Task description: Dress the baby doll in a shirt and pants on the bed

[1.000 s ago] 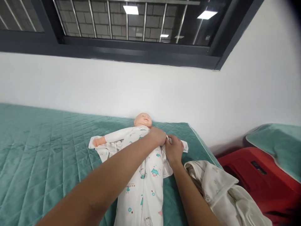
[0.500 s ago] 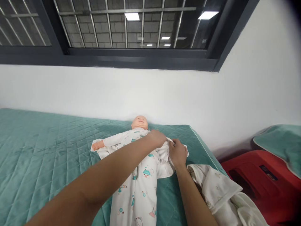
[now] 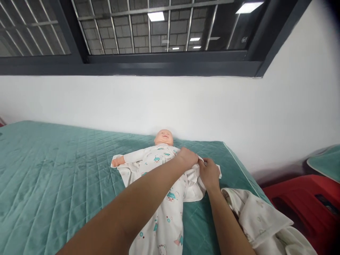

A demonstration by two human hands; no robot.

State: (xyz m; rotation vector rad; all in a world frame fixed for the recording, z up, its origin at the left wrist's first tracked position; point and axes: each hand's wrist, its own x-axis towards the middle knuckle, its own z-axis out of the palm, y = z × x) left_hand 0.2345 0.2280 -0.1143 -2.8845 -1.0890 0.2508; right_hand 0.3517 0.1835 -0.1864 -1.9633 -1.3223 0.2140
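Head view, left to right: a doll (image 3: 159, 166) in a printed sleepsuit (image 3: 166, 212) lies on the green bed (image 3: 53, 184). The left hand (image 3: 188, 158) and right hand (image 3: 209, 173) both pinch the suit's open flap beside the doll's far shoulder. Dressing looks midway; next, that arm probably needs feeding into its sleeve. A spare garment (image 3: 260, 219) lies right.

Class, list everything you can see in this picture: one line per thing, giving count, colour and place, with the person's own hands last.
doll: one, pale, on its back near the wall
sleepsuit: one, white with teal prints, on the doll
quilt: one, teal, covering the bed
cloth: one, cream, bunched at the quilt's right edge
red thing: one, right of the bed
window: dark frame, barred, above the white wall
left hand: on the sleepsuit's shoulder
right hand: gripping the sleepsuit's sleeve
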